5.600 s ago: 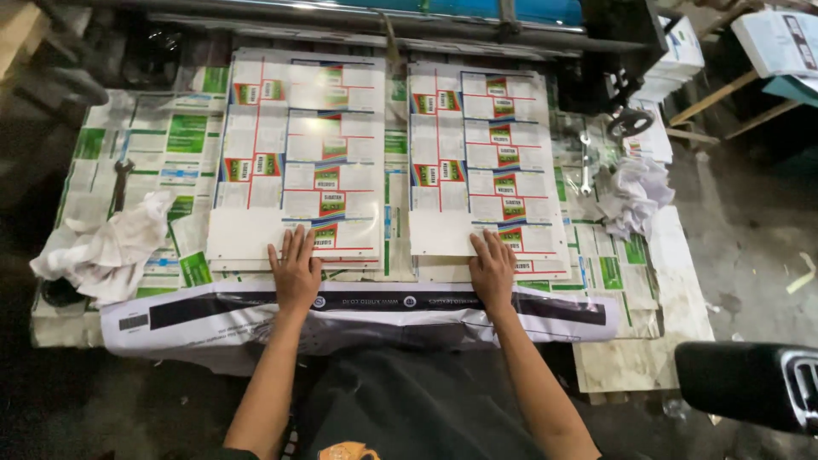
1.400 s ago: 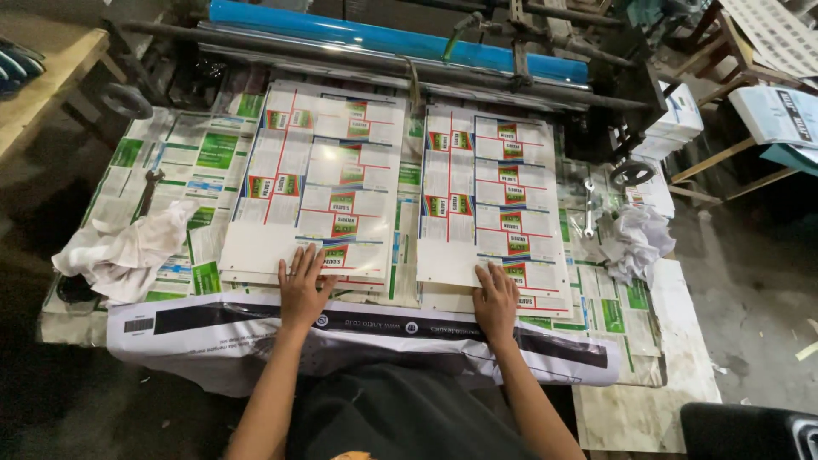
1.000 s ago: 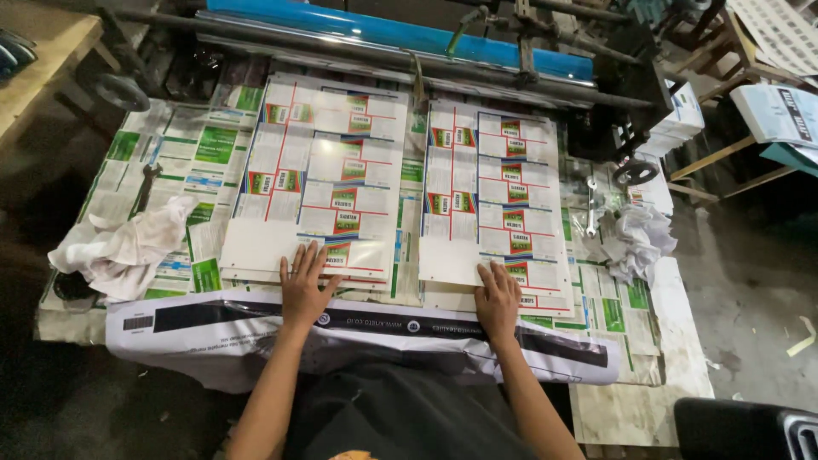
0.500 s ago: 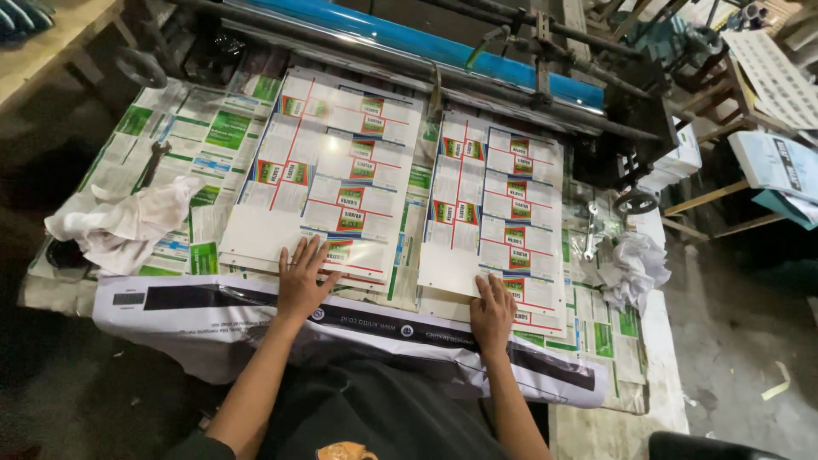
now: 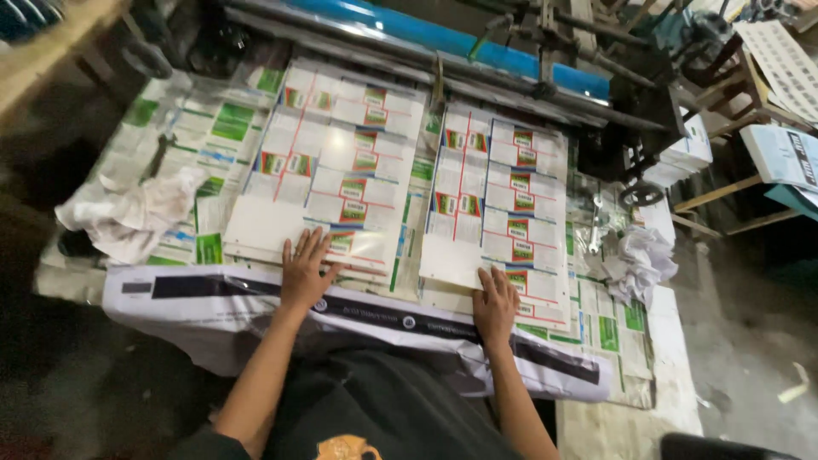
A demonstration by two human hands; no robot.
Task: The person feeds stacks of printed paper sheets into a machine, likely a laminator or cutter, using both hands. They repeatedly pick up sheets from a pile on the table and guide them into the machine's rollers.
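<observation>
Both hands, left and right, lie flat, fingers spread.

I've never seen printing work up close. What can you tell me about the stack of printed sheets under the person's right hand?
The right stack of sheets looks like glossy white card printed with rows of small carton panels in red, green and blue, crossed by thin red lines. It lies flat on the paper-covered table, its far end by the machine's blue roller. The right hand rests flat on its near edge. A similar stack lies beside it, apart.

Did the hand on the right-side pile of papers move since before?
No. The right hand rests flat on the near edge of the right stack of printed white sheets, as earlier; only the camera shifted.
</observation>
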